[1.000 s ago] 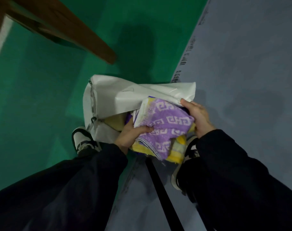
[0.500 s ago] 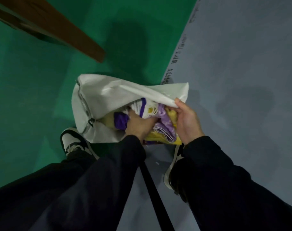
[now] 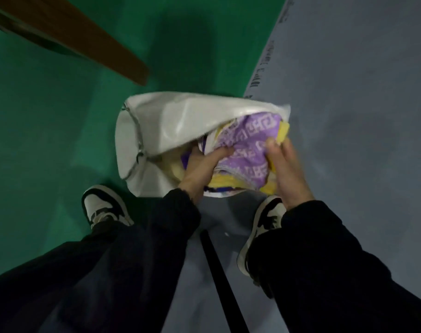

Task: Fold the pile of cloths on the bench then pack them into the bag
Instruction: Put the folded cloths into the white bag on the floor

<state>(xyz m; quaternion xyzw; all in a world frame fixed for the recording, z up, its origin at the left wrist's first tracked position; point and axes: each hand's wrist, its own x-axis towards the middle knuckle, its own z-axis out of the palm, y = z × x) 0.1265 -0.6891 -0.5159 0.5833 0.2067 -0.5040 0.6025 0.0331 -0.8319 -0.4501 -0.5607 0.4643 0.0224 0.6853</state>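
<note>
Folded cloths [image 3: 243, 152], purple with white pattern over yellow layers, sit in the mouth of the white bag [image 3: 156, 131] on the floor. Left hand [image 3: 202, 167] grips the bundle's left side; right hand [image 3: 286, 169] presses its right side, fingers fairly straight.

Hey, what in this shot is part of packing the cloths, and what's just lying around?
Part of the job:
white bag
purple patterned cloth
yellow cloth
left hand
right hand

Just lying about:
wooden bench edge
black strap on the floor
shoes
</note>
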